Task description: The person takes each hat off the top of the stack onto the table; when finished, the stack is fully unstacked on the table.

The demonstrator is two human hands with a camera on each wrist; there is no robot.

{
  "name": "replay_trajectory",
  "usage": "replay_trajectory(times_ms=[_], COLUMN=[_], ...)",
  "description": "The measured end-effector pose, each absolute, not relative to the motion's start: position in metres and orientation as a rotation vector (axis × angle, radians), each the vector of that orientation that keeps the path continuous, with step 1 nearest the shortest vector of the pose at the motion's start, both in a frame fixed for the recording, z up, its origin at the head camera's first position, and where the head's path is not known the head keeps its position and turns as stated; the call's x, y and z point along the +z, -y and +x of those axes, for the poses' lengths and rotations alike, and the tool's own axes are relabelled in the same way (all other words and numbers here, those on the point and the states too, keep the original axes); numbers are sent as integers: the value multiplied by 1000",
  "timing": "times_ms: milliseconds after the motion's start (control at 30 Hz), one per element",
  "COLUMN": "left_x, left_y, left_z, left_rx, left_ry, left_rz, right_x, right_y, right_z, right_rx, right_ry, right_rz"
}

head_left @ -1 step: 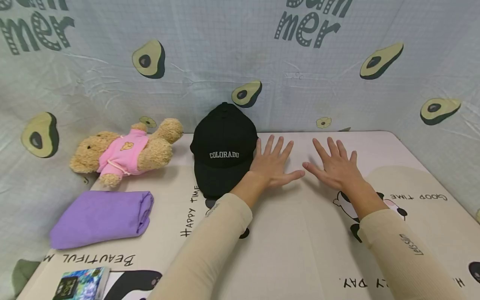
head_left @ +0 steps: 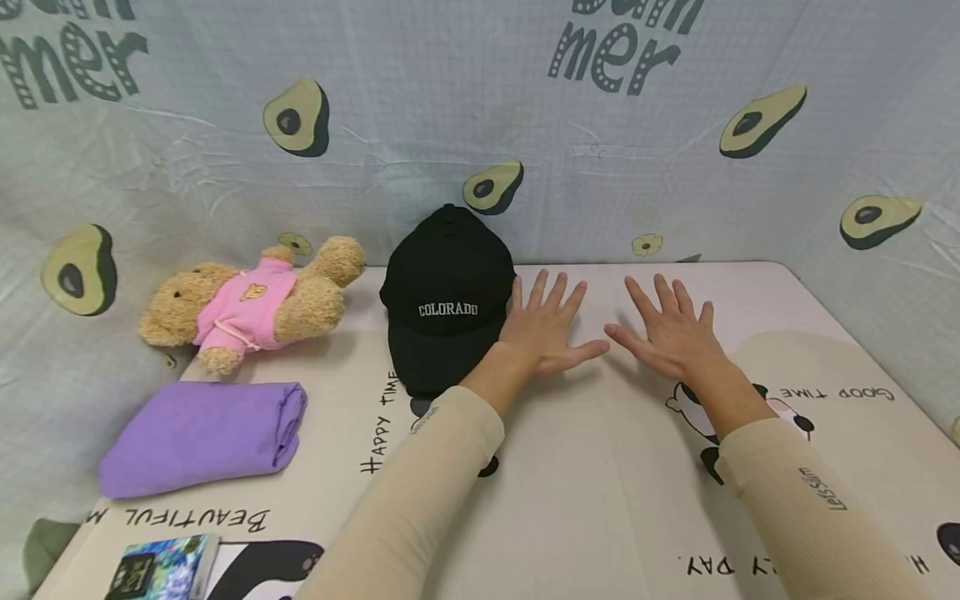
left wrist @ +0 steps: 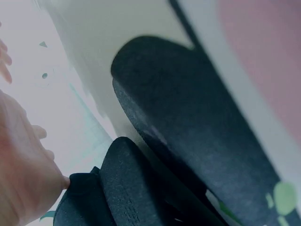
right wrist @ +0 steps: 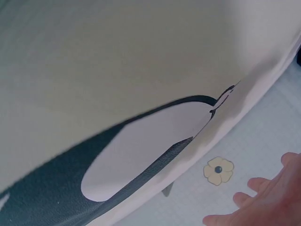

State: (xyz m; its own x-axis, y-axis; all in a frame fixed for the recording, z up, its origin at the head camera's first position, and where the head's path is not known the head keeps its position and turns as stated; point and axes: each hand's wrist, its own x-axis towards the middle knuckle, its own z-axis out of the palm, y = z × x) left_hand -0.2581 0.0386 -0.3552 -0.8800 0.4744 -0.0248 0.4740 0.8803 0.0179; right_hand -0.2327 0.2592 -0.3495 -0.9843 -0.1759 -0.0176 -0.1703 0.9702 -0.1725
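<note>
Both hands lie flat, palms down, fingers spread on the printed table cover [head_left: 600, 467]. My left hand [head_left: 546, 327] rests just right of a black cap [head_left: 447, 300] lettered COLORADO, its little finger close to the cap's side. My right hand [head_left: 670, 333] lies beside it, thumb tips a short gap apart. Neither hand holds anything. In the left wrist view the cap [left wrist: 141, 188] fills the lower frame next to the left hand [left wrist: 23, 174]. The right wrist view catches only the right hand's fingertips [right wrist: 263, 202] at the table edge.
A teddy bear [head_left: 251, 302] in a pink shirt lies at the back left. A folded purple cloth [head_left: 204, 435] sits in front of it. A small colourful box [head_left: 161, 568] is at the near left edge. An avocado-print sheet [head_left: 480, 125] hangs behind.
</note>
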Motion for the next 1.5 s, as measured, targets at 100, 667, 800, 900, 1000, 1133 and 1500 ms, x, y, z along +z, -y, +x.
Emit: replay_trajectory(times_ms=[100, 667, 800, 900, 1000, 1133, 1500], left_x=[-355, -351, -351, -351, -350, -348, -339], left_y=[-38, -34, -35, -34, -34, -34, -35], left_z=[-258, -256, -256, -257, -256, -253, -246], left_rx=[20, 74, 83, 87, 121, 212, 391], left_ry=[-3024, -3040, -3045, -3052, -3059, -3053, -3009], left_rz=[762, 779, 805, 819, 841, 875, 971], right_x=[-349, -343, -341, -339, -337, -336, -333], right_y=[-259, -258, -258, -257, -256, -254, -251], right_z=[-233, -234, -235, -234, -234, -234, -232], right_rx=[-261, -337, -344, -367, -412, -474, -700], right_ry=[-3088, -3146, -3186, -3214, -3241, -3269, -3275], right_rz=[-275, -267, -298, -332, -361, -384, -320])
